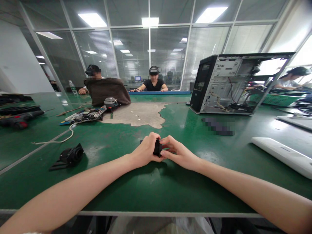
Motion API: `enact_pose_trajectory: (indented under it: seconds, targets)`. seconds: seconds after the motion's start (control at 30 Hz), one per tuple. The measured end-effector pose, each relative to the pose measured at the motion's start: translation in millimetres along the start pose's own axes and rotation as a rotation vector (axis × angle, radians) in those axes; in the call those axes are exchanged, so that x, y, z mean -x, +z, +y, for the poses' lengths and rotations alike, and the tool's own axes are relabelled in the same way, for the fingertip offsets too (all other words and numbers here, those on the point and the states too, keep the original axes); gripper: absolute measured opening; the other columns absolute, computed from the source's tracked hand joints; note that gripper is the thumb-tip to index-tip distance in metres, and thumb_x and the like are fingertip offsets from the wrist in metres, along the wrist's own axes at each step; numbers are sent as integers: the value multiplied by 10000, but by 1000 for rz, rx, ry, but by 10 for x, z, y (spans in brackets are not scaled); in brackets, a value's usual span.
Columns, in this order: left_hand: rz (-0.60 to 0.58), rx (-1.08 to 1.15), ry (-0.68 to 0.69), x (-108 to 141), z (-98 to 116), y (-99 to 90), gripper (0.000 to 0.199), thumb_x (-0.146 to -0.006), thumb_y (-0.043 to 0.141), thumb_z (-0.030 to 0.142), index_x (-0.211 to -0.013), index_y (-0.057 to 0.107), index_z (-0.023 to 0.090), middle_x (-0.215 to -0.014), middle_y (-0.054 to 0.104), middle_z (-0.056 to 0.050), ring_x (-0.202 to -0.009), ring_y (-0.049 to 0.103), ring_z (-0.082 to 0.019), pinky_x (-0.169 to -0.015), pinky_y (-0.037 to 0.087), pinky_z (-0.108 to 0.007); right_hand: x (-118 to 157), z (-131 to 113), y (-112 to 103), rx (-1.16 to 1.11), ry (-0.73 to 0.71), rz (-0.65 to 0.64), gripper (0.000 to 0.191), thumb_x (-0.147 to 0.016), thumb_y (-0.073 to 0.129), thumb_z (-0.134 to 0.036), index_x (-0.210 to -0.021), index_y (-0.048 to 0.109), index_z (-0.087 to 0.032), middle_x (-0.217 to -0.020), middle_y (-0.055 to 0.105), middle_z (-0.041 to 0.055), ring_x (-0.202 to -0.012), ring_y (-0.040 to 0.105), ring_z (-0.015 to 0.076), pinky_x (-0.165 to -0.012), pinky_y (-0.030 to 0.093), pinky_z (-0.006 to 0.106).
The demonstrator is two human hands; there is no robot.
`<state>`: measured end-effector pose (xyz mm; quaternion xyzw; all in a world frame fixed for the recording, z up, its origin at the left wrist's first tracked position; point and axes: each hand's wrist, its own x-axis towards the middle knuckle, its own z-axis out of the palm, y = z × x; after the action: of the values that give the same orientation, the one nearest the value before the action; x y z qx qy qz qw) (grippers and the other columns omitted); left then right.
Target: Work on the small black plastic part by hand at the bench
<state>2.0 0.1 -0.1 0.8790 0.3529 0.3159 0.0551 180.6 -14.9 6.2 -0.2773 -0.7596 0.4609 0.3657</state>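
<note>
Between my two hands, just above the green table [136, 195], is a small black plastic part [157, 148]; its exact kind is hidden by my fingers. My left hand [144, 150] is closed round the part from the left, thumb low and fingers over the top. My right hand [179, 152] is curled in from the right, fingertips and thumb pinching at the part's right side. To the left lies a black plastic piece with a round opening [70, 155], apart from both hands.
An opened computer case [226, 84] stands at the back right. A white panel [280, 154] lies right, a dark blurred item [217, 126] nearer the middle. Back left are a circuit board [85, 115], a white cable [65, 139] and a brown cloth-like cover [107, 91]. Several people sit beyond.
</note>
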Motion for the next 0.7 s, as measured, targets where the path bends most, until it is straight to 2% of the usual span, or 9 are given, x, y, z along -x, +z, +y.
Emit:
enact_pose_trajectory:
  seconds: [0.13, 0.3, 0.43, 0.6, 0.7]
  targets:
    - [7, 14, -4, -5, -1, 8, 528, -627, 664, 372, -1002, 337, 196, -956, 445, -51, -830, 485, -218, -729, 409, -362, -49, -6, 14, -22, 4, 44, 206, -786, 582, -314, -879, 438, -199, -872, 533, 13, -812, 584, 159, -658, 491, 294]
    - [12, 6, 14, -1, -1, 3, 528, -632, 661, 369, -1008, 336, 192, -958, 442, -54, -826, 487, -219, -727, 411, -362, -46, 21, 3, -40, 30, 33, 271, -765, 611, -297, -952, 439, -203, -960, 536, 34, -870, 580, 168, -708, 490, 312]
    - [9, -2, 18, 1, -4, -2, 516, -627, 661, 330, -1008, 342, 194, -967, 442, -54, -838, 486, -222, -735, 413, -367, -1, 27, 5, -55, 27, -22, 290, -768, 617, -291, -964, 418, -213, -881, 561, 12, -843, 584, 156, -711, 494, 305]
    - [15, -5, 20, -4, -12, 17, 543, -630, 672, 368, -1017, 335, 190, -972, 446, -60, -849, 489, -227, -742, 418, -376, -35, 17, 17, -58, 3, 31, 196, -800, 570, -322, -876, 435, -201, -804, 541, -7, -752, 580, 133, -657, 477, 271]
    - [16, -14, 30, -2, -16, 22, 551, -632, 674, 378, -1019, 331, 187, -969, 445, -60, -844, 491, -225, -740, 420, -375, -54, 16, 11, -64, 19, 39, 237, -782, 594, -303, -918, 426, -206, -901, 541, 12, -807, 587, 145, -663, 477, 277]
